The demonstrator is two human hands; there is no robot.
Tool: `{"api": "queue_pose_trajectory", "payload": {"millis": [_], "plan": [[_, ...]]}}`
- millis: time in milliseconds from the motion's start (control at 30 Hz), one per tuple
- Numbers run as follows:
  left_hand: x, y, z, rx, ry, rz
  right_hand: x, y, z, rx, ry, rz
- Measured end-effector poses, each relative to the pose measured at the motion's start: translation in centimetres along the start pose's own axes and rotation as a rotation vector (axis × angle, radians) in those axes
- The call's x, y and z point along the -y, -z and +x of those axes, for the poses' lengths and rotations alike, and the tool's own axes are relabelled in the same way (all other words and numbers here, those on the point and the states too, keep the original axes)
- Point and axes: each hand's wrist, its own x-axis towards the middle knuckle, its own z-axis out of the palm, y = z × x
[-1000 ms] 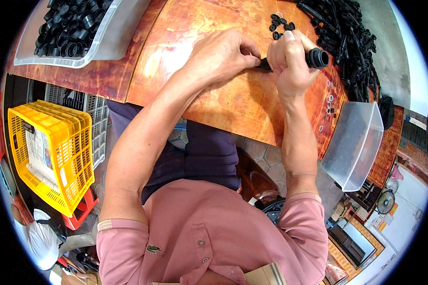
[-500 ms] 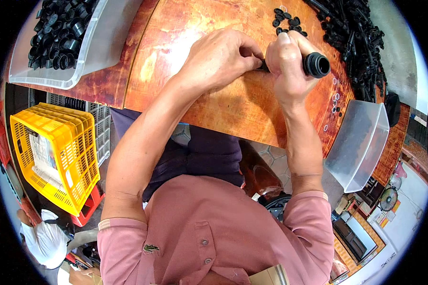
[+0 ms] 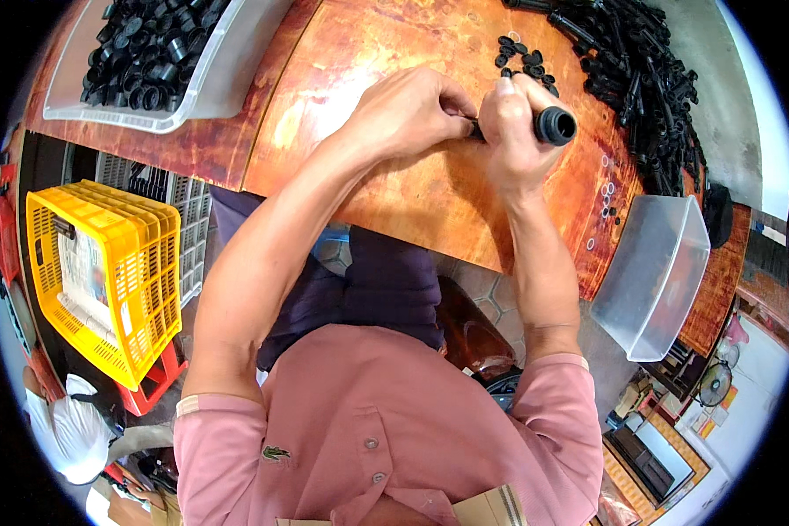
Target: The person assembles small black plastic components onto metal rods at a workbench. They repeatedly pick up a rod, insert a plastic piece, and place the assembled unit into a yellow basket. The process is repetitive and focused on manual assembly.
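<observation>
My right hand is wrapped round a black plastic tube with a ribbed, hollow end that sticks out to the right. Beside it, my left hand pinches at the tube's other end, where a small dark part shows between the two hands. Whether that part belongs to the tube or is separate, I cannot tell. Just beyond my right hand lie several small black caps on the wooden table.
A clear bin of black caps stands at the far left. Black tubular parts are heaped at the far right, near small rings and a clear bin. A yellow crate is at left; a person is behind it.
The view has shifted slightly, so the table and bins sit a little differently. Both hands keep their hold on the black tube, with little visible change between them.
</observation>
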Motion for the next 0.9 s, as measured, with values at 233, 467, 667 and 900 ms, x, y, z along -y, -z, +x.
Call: {"api": "queue_pose_trajectory", "payload": {"millis": [233, 467, 667, 900], "plan": [[0.5, -0.7, 0.1, -0.014, -0.041, -0.027, 0.4, 0.1, 0.2, -0.049, -0.075, 0.182], [0.9, -1.0, 0.4, -0.024, -0.068, -0.004, 0.0, 0.7, 0.0, 0.031, -0.008, 0.06], [1.0, -0.8, 0.4, 0.003, -0.039, -0.035, 0.6, 0.2, 0.2, 0.001, -0.071, 0.161], [0.8, -0.2, 0.4, 0.015, -0.017, -0.035, 0.6, 0.2, 0.5, -0.01, -0.131, 0.26]]}}
